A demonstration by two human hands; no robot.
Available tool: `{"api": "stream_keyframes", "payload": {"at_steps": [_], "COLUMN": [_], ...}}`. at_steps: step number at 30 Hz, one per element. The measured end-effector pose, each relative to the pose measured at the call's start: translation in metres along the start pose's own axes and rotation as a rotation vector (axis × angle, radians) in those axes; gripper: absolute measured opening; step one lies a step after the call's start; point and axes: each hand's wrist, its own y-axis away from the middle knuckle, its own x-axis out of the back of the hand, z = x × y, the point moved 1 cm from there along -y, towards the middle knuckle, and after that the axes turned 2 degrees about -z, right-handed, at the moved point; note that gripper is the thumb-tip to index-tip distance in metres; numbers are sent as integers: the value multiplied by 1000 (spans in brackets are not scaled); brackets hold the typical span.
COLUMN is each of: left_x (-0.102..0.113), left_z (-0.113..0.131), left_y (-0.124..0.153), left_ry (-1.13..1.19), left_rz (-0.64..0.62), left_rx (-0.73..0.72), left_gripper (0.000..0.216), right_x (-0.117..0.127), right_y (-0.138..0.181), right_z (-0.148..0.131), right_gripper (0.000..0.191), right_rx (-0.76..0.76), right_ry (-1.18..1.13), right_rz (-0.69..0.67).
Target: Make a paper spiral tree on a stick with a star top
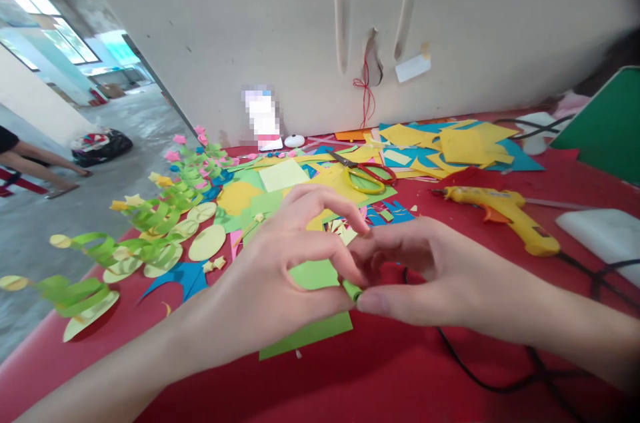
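Note:
Between the fingertips of both hands is a small tight roll of green paper (352,290). My left hand (300,256) pinches its left end with thumb and index finger, while the other fingers curve above. From the other side, the thumb of my right hand (425,276) presses on the roll; its fingertips are partly hidden behind. Below and behind the hands, a green paper sheet (320,330) lies on the red tabletop (240,390). Scissors (365,176) with yellow and red handles rest on paper scraps beyond my fingers.
A yellow glue gun (505,210) lies at the right, its black cord (465,363) looping across the table. Curled green paper decorations (85,283) with pale oval bases line the left edge. Yellow and blue paper pieces (470,143) are heaped along the wall. A phone (263,116) leans there.

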Motion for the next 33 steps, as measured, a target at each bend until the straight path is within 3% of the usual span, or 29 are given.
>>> {"api": "stream_keyframes", "payload": {"at_steps": [5, 10, 13, 19, 23, 28, 33], "left_x": [-5, -2, 0, -1, -2, -2, -2], "left_z": [1, 2, 1, 1, 1, 4, 7], "left_y": [-2, -3, -3, -1, 0, -1, -1], "left_ry": [32, 7, 9, 24, 43, -134, -202], "left_rz": [5, -109, -154, -2, 17, 50, -52], "left_rx": [9, -26, -79, -23, 22, -108, -154], "left_gripper": [17, 5, 13, 11, 16, 10, 8], "right_x": [-4, 0, 3, 4, 2, 1, 3], "right_y": [3, 3, 1, 0, 1, 4, 2], "right_z": [2, 2, 2, 3, -1, -4, -4], "right_gripper": [12, 13, 13, 11, 9, 9, 6], "right_rx": [-9, 2, 12, -16, 26, 12, 10], "right_ry": [10, 24, -14, -34, 29, 91, 73], "right_rz": [-5, -18, -62, -48, 22, 59, -6]}}
